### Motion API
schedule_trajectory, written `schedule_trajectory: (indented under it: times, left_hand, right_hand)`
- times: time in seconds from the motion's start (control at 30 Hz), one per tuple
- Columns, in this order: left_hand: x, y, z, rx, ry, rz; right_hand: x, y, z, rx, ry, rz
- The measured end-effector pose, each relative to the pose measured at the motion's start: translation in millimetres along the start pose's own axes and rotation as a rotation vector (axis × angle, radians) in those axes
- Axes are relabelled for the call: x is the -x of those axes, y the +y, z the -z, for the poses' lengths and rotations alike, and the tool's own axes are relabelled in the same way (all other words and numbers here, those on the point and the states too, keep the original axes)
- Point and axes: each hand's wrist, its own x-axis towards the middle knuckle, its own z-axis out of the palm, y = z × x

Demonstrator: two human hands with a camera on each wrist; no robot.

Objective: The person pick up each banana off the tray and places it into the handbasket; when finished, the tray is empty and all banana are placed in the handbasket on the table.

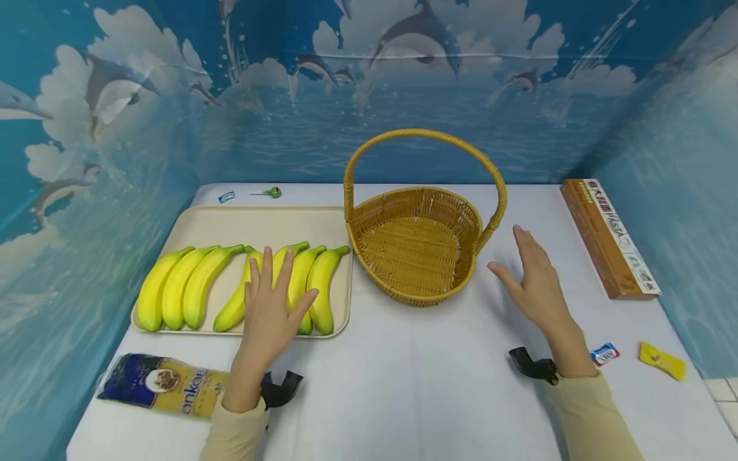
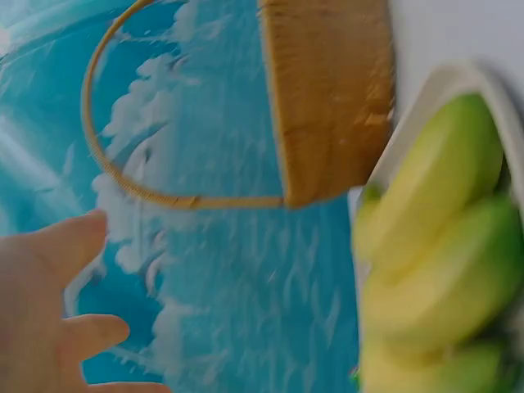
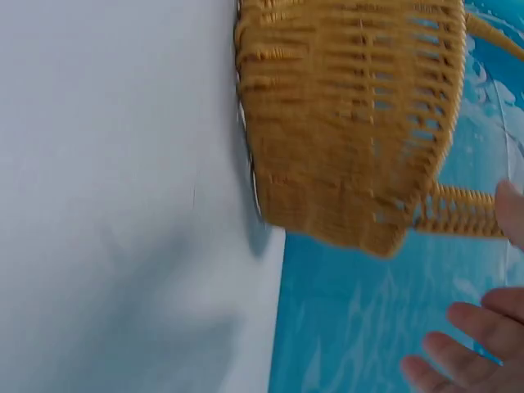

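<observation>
Several yellow bananas with greenish tips [image 1: 202, 288] lie in a row on a beige tray [image 1: 259, 221] at the left. My left hand [image 1: 271, 320] hovers above the tray's right half with fingers spread, holding nothing; it hides part of some bananas. A woven wicker basket [image 1: 415, 256] with a tall arched handle stands at the centre, and no contents show in it. To its right my right hand [image 1: 539, 288] is held up, fingers extended and thumb apart, not touching the basket. The right wrist view shows the basket's side [image 3: 344, 123] beyond the fingers [image 3: 458, 352].
A bag of pasta [image 1: 167, 387] lies front left, partly behind the left forearm. At the right are a brown pasta box [image 1: 611, 240], a small blue-and-white packet [image 1: 604, 354] and a yellow wrapped candy [image 1: 663, 362]. A lollipop [image 1: 273, 192] and another small packet [image 1: 227, 196] lie behind the tray.
</observation>
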Motion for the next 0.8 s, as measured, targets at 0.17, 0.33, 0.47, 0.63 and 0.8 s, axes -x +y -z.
schedule_trajectory:
  times: [0.17,0.33,0.47,0.63,0.8]
  left_hand:
    - [9.6,-20.3,36.7,0.178,0.186,-0.026]
    - [2.7,-50.8,71.7,0.277,0.446,0.008]
    - [-7.3,-87.5,94.9,0.345,0.592,0.148]
    - [-16.7,-139.1,110.1,0.402,0.627,0.377]
    - [-22.7,-172.8,110.6,0.427,0.568,0.534]
  right_hand:
    - [-13.1,-5.6,-14.2,-0.167,0.184,0.067]
    - [-25.1,-9.7,-23.9,-0.384,0.286,0.051]
    - [-29.7,-12.0,-29.8,-0.482,0.322,0.016]
    - [-30.3,-13.7,-36.4,-0.525,0.333,0.006]
    - [-31.3,-14.3,-38.7,-0.553,0.342,0.008]
